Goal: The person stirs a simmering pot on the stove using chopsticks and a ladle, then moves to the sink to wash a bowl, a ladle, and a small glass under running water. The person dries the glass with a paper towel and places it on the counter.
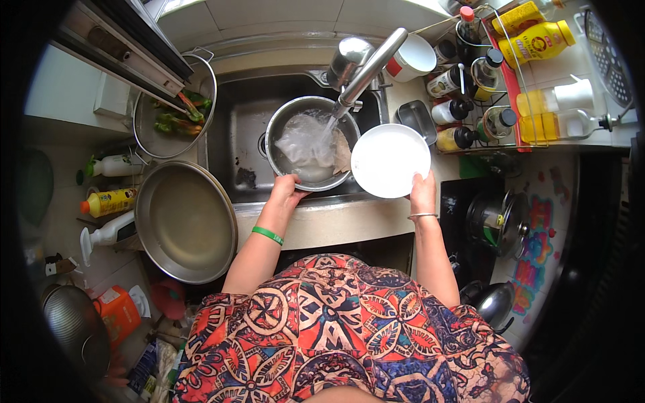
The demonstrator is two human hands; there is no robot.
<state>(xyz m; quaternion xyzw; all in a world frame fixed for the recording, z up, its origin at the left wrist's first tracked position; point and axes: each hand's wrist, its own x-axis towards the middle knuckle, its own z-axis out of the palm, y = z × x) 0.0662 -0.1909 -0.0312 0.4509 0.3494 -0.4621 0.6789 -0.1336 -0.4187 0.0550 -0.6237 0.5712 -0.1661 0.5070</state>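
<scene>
My left hand (288, 190) grips the near rim of a round metal basin (272, 166) in the sink. Water (329, 128) runs from the metal faucet (370, 68) into this basin. In the basin lie a whitish, wet, translucent mass (305, 141), perhaps a plastic bag, and a pale brown piece (342, 153); I cannot tell exactly what they are. With my right hand (422, 194) I hold a white plate or shallow bowl (390, 160) by its near right edge. It is beside the basin, over the sink's right edge, and nothing shows on it.
The dark sink (234, 131) has a black scrap (246, 178) on its floor. At left are a wide metal basin (186, 226) and a colander (214, 95) with green peppers (179, 123). A small metal box (417, 121) and a rack of seasoning bottles (521, 101) stand at right.
</scene>
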